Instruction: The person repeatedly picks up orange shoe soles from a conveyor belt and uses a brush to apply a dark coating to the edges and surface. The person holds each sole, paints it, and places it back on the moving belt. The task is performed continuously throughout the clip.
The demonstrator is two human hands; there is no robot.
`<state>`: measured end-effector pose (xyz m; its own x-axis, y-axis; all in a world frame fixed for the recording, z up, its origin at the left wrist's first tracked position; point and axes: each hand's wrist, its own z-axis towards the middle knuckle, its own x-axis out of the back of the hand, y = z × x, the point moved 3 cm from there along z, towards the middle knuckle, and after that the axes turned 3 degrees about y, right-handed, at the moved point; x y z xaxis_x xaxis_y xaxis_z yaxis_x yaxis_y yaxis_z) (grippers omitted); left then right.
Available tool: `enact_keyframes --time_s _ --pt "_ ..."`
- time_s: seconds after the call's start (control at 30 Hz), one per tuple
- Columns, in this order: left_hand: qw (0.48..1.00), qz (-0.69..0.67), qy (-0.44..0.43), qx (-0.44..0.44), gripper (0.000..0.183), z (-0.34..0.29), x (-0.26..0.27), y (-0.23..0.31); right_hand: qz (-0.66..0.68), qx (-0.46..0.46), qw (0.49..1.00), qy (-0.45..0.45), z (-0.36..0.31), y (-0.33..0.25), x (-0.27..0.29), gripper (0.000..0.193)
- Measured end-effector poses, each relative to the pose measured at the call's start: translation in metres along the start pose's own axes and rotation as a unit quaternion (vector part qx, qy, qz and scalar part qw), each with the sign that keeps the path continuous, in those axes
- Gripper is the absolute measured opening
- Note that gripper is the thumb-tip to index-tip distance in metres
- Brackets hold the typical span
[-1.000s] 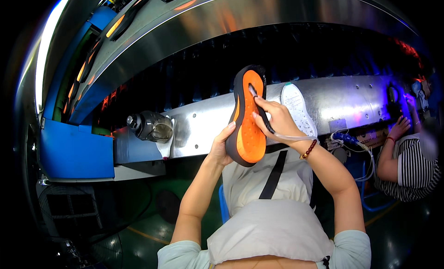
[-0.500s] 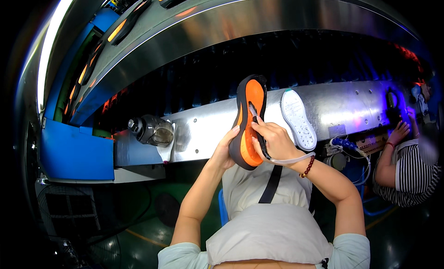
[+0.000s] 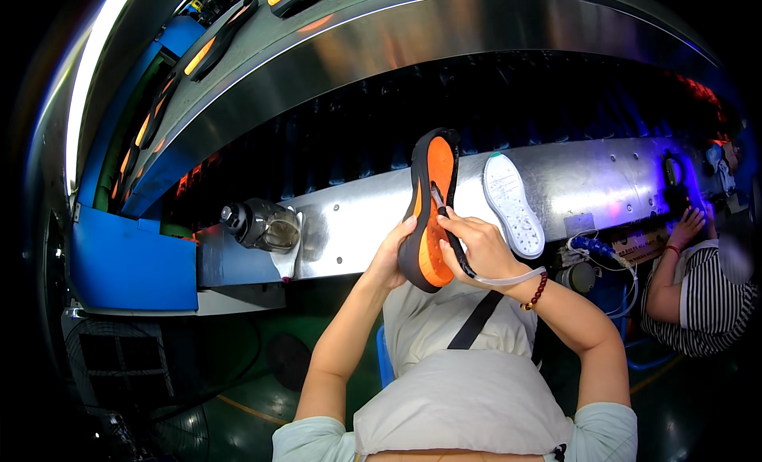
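My left hand [image 3: 392, 256] is closed round the left edge of a shoe sole [image 3: 442, 162], black at the rim and bright orange inside. The sole is held tilted, its orange face toward me, above the front edge of the metal ledge. In my right hand [image 3: 486, 249] is a slim dark brush [image 3: 439, 200], its tip against the middle of the orange face. A clear tube [image 3: 508, 280] runs from the brush's rear end along my right wrist. Just right of the sole lies a white perforated insole-shaped piece [image 3: 513, 206], flat on the ledge.
A metal ledge [image 3: 353, 208] spans the front, with a dark bottle [image 3: 266, 224] on a cloth at its left. Beyond it curves a conveyor [image 3: 238, 61] carrying several black-and-orange soles. A blue box [image 3: 131, 263] stands left. At far right, a co-worker's hand [image 3: 687, 224] is over the ledge.
The sole has shifted slightly right and turned a little. My right hand and the brush have moved slightly right, and the brush tip sits a bit lower on the orange face.
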<state>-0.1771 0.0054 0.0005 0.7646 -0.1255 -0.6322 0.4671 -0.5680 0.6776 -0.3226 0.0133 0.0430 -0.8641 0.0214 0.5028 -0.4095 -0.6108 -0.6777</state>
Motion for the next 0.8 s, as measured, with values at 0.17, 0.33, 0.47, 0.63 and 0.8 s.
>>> enact_keyframes --time_s 0.17,0.33,0.47,0.63,0.8 --pt "1.0 0.02 0.01 -0.002 0.045 0.002 0.001 -0.002 0.041 -0.053 0.998 -0.004 0.002 -0.001 0.006 0.027" --pt "0.997 0.014 0.059 -0.05 0.045 0.008 0.005 -0.009 0.122 -0.184 0.975 -0.016 -0.001 0.011 0.009 0.027" --pt "0.997 0.012 0.045 -0.054 0.042 0.007 -0.003 -0.007 0.209 -0.314 0.926 -0.021 -0.002 0.026 0.011 0.025" --pt "0.997 0.01 0.052 -0.064 0.041 0.011 -0.004 -0.009 0.284 -0.346 0.893 0.046 -0.001 0.038 0.013 0.026" --pt "0.995 0.036 0.067 -0.067 0.042 0.011 -0.004 -0.01 0.293 -0.38 0.877 0.018 0.006 0.041 0.019 0.026"
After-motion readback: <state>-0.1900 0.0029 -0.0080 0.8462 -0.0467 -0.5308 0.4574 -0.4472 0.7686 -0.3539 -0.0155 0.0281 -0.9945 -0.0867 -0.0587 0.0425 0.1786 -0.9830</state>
